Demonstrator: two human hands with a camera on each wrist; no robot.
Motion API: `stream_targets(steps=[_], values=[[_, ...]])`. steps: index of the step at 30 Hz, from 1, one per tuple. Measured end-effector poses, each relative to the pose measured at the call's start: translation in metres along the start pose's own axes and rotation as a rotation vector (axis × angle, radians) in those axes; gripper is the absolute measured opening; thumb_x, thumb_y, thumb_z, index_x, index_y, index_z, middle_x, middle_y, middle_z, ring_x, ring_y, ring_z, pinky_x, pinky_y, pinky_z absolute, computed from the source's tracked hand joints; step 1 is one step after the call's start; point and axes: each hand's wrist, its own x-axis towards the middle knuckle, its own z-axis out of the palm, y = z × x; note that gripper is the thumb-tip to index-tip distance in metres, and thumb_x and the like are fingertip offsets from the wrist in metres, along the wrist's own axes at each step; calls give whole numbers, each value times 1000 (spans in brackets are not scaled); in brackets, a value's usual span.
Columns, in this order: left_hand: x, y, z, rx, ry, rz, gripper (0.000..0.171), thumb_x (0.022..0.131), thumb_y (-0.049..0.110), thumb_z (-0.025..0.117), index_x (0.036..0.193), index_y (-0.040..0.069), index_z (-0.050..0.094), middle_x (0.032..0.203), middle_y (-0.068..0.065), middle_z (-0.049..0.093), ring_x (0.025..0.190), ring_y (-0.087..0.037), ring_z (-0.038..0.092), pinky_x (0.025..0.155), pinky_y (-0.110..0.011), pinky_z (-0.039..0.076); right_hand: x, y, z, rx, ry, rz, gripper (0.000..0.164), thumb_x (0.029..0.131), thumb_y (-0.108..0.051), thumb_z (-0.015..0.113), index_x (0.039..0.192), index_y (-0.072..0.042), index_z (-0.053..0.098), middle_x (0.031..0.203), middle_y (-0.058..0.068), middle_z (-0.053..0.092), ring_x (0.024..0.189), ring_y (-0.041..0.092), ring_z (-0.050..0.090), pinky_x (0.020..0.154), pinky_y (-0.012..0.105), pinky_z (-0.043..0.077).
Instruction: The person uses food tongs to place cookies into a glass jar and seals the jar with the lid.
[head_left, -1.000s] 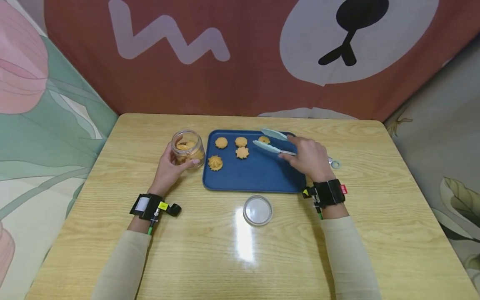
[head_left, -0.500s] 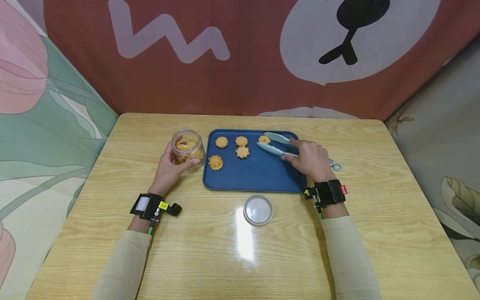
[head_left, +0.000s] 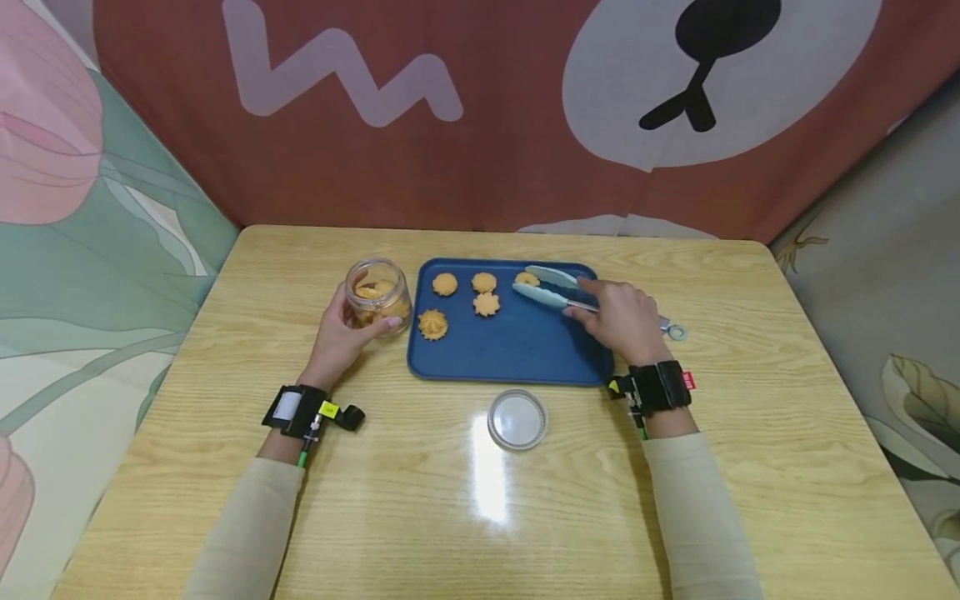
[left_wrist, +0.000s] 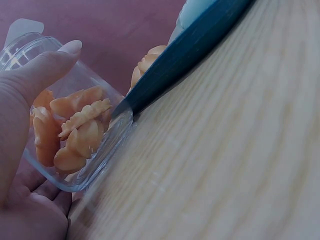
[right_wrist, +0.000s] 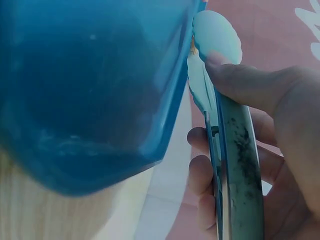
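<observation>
On the left of the table my left hand (head_left: 337, 340) grips a clear jar (head_left: 401, 310) beside the tray, its thumb on the near side. Several golden cookies (left_wrist: 82, 145) show through the jar wall in the left wrist view. My right hand (head_left: 621, 317) holds metal tongs with pale blue tips (head_left: 542, 295) over the blue tray (head_left: 510, 354). The parted tips lie on either side of a cookie (head_left: 527, 279) at the tray's back; whether they touch it I cannot tell. In the right wrist view, thumb and fingers wrap the tongs (right_wrist: 242, 165).
Several other cookies lie on the tray's left half, among them a large ridged one (head_left: 432, 325) and a flower-shaped one (head_left: 486, 304). A round lid (head_left: 517, 420) rests on the wooden table (head_left: 405, 500) in front of the tray. A printed curtain (head_left: 510, 167) hangs behind.
The tongs have shifted slightly right and down, and their tips have come a little closer together around the back cookie. The left hand and jar stay in place.
</observation>
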Motion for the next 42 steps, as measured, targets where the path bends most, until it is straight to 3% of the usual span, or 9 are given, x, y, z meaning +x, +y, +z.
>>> stream_targets(steps=[5,11,18,30,36,42], values=[[0,1,0,4,4,1,95,89,24,87,166,28,30,162,-8,46,159,-21,33,134,-48,24,1,-7,-5,4,26,-25,59,95,-42,78,143,-8,66,116,22,78,79,32,72,58,42,53],[0,0,0,1,4,6,96,89,23,87,166,25,30,162,-9,46,159,-22,34,134,-48,24,3,-22,-13,4,49,-44,60,95,-42,78,144,-9,65,114,20,79,75,29,69,57,40,51],[0,1,1,4,3,14,97,89,22,87,166,22,29,163,-9,44,160,-23,32,135,-48,22,6,-43,-21,-8,98,-94,63,92,-43,81,144,-12,66,132,17,74,99,36,76,68,49,61],[-1,0,1,2,-2,9,97,89,22,87,166,23,29,162,-11,46,158,-24,34,134,-49,23,8,-74,-25,-32,121,-207,61,92,-44,81,142,-13,67,133,12,75,109,33,76,78,50,65],[-2,-1,1,-1,2,9,96,89,22,87,166,22,29,161,-11,47,158,-24,35,135,-48,22,12,-92,-26,-42,144,-272,60,92,-44,81,141,-13,68,126,11,78,101,31,78,77,47,65],[-1,-1,0,5,4,12,96,89,22,87,166,27,30,161,-10,47,157,-24,38,133,-49,26,16,-111,-28,-43,153,-329,58,95,-45,78,142,-13,67,127,11,77,90,27,78,68,40,63]])
